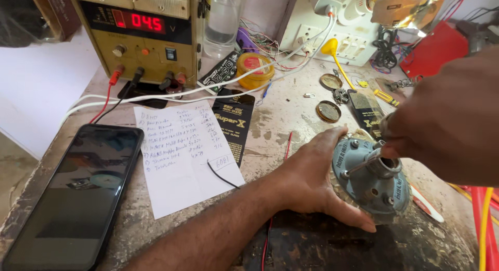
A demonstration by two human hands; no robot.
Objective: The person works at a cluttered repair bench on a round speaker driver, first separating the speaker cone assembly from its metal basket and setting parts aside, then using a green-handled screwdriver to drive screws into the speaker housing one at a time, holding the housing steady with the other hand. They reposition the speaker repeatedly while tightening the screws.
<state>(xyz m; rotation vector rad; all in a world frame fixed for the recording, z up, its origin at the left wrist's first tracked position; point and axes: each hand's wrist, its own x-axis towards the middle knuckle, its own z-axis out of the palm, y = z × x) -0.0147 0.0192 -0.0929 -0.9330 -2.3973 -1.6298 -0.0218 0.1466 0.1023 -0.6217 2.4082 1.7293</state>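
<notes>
Motor housing, grey, round, sits on worktop near its right edge, steadied by left hand fingers clasped against its rim; right hand grips a driver at a screw; cover not off.

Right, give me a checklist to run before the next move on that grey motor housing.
1. Left hand braces the grey motor housing against the bench: ok.
2. Right hand grips the metal tool: ok.
3. Tool tip seated on a screw: cannot tell.
4. Phone and handwritten sheet lie apart from the housing: ok.
5. Red wire free of the left forearm: not ok, it runs under.
</notes>
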